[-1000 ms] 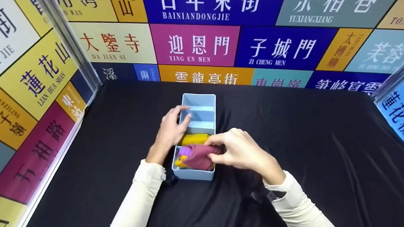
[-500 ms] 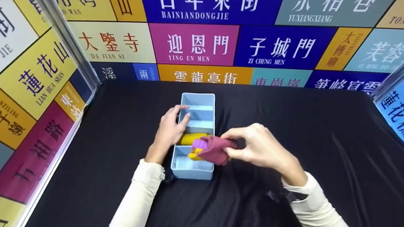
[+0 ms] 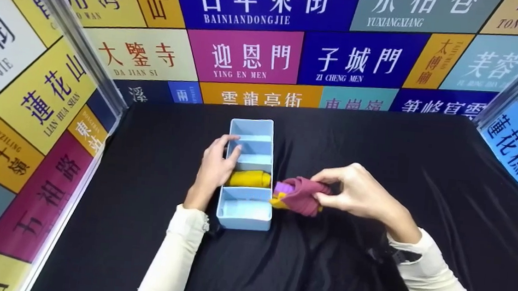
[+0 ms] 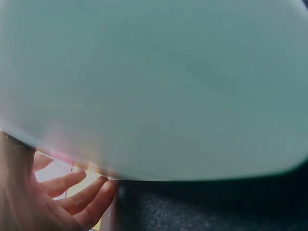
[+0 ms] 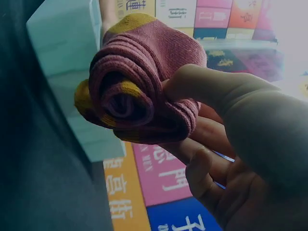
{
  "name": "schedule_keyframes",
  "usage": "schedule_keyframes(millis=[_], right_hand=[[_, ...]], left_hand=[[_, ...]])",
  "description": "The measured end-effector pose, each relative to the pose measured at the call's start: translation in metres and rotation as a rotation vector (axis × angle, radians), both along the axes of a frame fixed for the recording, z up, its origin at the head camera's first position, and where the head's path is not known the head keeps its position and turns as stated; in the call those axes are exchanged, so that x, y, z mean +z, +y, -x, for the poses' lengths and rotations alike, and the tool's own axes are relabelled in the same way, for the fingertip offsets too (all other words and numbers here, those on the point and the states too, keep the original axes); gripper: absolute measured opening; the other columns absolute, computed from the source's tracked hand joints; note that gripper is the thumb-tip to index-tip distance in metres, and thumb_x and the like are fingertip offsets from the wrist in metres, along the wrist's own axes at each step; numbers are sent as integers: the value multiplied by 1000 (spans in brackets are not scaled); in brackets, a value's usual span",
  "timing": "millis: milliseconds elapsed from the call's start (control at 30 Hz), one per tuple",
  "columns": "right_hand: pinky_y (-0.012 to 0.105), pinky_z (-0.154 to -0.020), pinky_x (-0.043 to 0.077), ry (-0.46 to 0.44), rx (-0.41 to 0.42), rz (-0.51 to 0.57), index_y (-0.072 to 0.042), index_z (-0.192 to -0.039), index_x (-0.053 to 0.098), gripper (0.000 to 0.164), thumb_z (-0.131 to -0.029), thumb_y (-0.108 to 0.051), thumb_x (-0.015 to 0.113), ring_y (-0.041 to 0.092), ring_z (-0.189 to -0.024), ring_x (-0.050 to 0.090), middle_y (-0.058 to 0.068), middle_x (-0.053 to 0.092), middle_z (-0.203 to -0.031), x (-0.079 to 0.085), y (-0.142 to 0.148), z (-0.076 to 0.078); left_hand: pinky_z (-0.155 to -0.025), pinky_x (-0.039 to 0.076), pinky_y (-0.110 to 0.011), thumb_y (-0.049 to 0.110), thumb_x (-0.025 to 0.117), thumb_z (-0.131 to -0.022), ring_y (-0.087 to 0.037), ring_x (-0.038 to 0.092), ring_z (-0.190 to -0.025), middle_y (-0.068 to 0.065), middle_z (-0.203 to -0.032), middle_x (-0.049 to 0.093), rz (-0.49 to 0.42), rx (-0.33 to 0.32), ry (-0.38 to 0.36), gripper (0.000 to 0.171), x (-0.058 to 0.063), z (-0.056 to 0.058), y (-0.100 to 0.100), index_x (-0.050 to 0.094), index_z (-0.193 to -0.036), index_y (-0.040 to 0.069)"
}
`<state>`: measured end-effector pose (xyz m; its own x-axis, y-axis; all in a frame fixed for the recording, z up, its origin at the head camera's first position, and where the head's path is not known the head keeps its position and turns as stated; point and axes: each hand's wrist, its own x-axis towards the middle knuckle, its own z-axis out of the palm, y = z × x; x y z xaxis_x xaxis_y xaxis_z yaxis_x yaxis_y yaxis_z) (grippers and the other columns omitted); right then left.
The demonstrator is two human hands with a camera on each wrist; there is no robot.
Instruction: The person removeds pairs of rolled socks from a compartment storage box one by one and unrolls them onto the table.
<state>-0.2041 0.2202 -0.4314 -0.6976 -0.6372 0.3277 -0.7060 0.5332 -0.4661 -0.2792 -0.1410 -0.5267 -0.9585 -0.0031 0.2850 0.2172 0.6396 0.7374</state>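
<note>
In the head view a long pale blue organizer box [image 3: 243, 224] with several compartments stands on the black cloth. A rolled yellow sock bundle [image 3: 249, 179] fills one compartment; the nearest compartment holds nothing. My left hand [image 3: 213, 165] rests against the box's left side, index finger and thumb reaching over the rim. Just right of the box, my right hand [image 3: 361, 193] pinches a rolled pair of maroon socks [image 3: 303, 195] with yellow and purple parts. The right wrist view shows the spiral end of these socks [image 5: 144, 82], thumb on one side and fingers behind.
Black cloth [image 3: 369, 274] covers the table around the box, with folds on the right. Panels printed with large characters [image 3: 252, 55] stand behind and at both sides. The box's wall [image 4: 159, 91] fills most of the left wrist view.
My right hand has lifted the maroon socks out of the nearest compartment and carried them right, past the box's edge. My left hand has stayed on the box.
</note>
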Motion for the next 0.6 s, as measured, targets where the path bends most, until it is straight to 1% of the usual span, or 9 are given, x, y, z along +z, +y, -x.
schedule_keyframes(millis=[67,133,200,267,333,433,467,533,600], right_hand=[[15,-63,44,-34,11,-3,-29,-104,84,24,-83,-19,89,2,-67,59,-24,76,-87,-6,5,1],[18,-64,48,-81,25,-3,-29,-103,84,24,-83,-17,89,3,-69,62,-24,77,-88,-13,11,1],[20,-68,54,-151,39,-2,-28,-104,83,25,-83,-15,88,3,-73,67,-22,79,-91,-21,16,3],[25,-74,61,-229,49,-4,-26,-105,83,24,-85,-14,88,4,-78,72,-19,80,-94,-29,22,6],[29,-80,64,-304,52,-10,-23,-107,83,23,-86,-15,88,4,-83,76,-15,82,-96,-36,27,11],[30,-85,65,-391,54,-14,-18,-109,83,21,-88,-16,87,8,-88,78,-8,83,-98,-45,33,19],[28,-86,65,-416,52,-12,-17,-109,83,21,-89,-16,87,8,-89,79,-7,84,-99,-47,35,21],[28,-87,64,-450,45,-7,-16,-110,83,20,-90,-16,87,10,-89,79,-5,84,-99,-51,38,25],[27,-86,64,-465,39,-1,-15,-111,82,21,-90,-16,86,11,-88,78,-3,84,-99,-53,40,28]], left_hand=[[-116,50,-45,37,66,-107,-28,65,-134,-6,-143,69,-4,-2,-3,37,0,-1,0,70,-140,22],[-115,51,-44,38,66,-107,-28,65,-132,-6,-143,69,-7,-3,-6,37,-1,-1,-1,70,-140,22],[-114,52,-44,38,66,-107,-27,66,-132,-6,-143,68,-7,-3,-10,36,-2,-1,-1,70,-140,23],[-115,51,-44,38,66,-107,-27,65,-132,-6,-143,68,-11,-4,-12,36,-2,-1,0,70,-140,23],[-116,51,-44,37,66,-107,-27,64,-134,-6,-143,69,-11,-2,-9,36,-2,-1,0,70,-140,22],[-116,51,-44,36,67,-107,-27,64,-135,-6,-141,70,-14,-2,-1,35,-2,-1,0,71,-139,21],[-115,51,-43,35,67,-107,-26,64,-134,-6,-141,70,-17,-4,3,35,-1,-1,1,71,-138,21],[-115,51,-42,34,67,-107,-26,64,-135,-6,-141,70,-19,-7,10,35,-1,-1,1,71,-138,20],[-114,52,-41,34,67,-107,-26,64,-134,-6,-140,70,-22,-8,15,35,0,0,2,71,-138,19]])
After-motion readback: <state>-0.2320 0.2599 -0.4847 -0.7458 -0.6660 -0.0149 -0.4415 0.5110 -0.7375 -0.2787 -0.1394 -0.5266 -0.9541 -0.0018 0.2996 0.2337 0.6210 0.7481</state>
